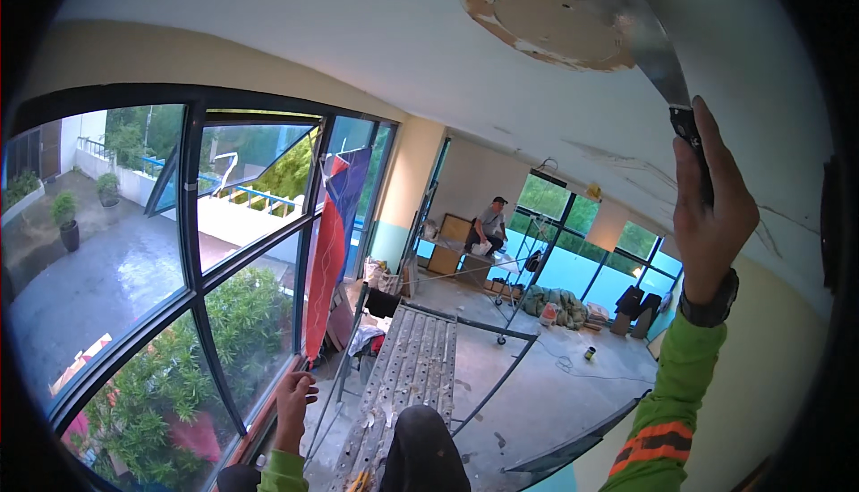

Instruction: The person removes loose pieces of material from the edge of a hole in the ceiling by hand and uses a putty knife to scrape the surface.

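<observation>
My right hand (711, 210) is raised overhead and grips the dark handle of a wide metal putty knife (649, 40). The blade's edge lies against a round brown patch (550, 16) in the white ceiling. A dark watch sits on that wrist above a green sleeve with orange bands. My left hand (293, 402) hangs low at the lower left, fingers loosely curled, holding nothing, next to a metal scaffold rail (344, 349). Below me lies the perforated metal scaffold platform (416, 371).
A large dark-framed window (192, 250) fills the left, with a red and blue flag (333, 241) hanging by it. Across the room a person (488, 224) sits on boxes. Bags, a bundle of cloth (555, 304) and a small can lie on the concrete floor.
</observation>
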